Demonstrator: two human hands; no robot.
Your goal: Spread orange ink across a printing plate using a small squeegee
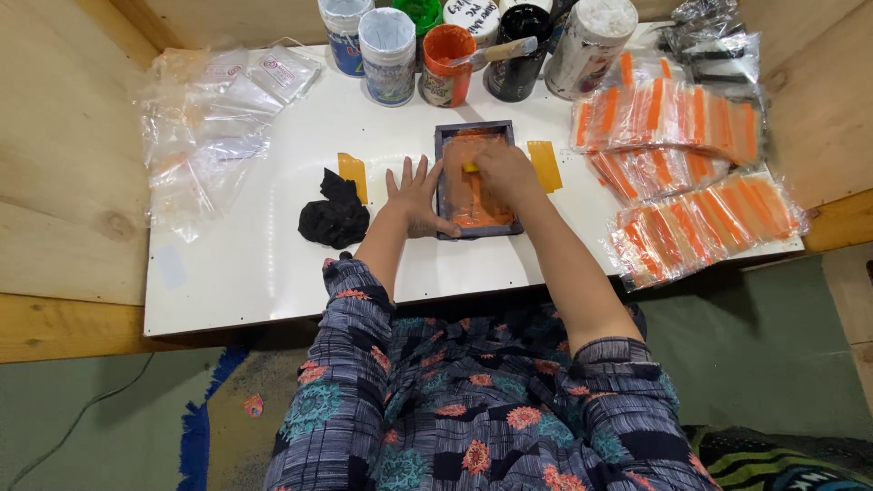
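At the centre of the white rectangular tabletop (273, 264) lies a small dark-framed printing screen smeared with orange ink (477, 179), held down by strips of yellow tape at its 3 and 9 o'clock sides. The left hand (416, 195) rests flat with fingers spread, at 9 o'clock of the frame, its thumb touching the frame's lower left edge. The right hand (505, 173) lies over the screen's upper right part, fingers curled around a small yellow scraper (470, 168) pressed against the orange surface. A crumpled black cloth (335, 214) sits at 9 o'clock of the left hand, just beside one tape strip. At 12 o'clock of the frame stands a row of paint jars (446, 45), one open with orange ink. Stacks of clear packets with orange stripes (682, 173) lie at 3 o'clock, empty clear plastic bags (209, 118) at 10 o'clock. Pale wooden walls enclose the table; green floor shows below.
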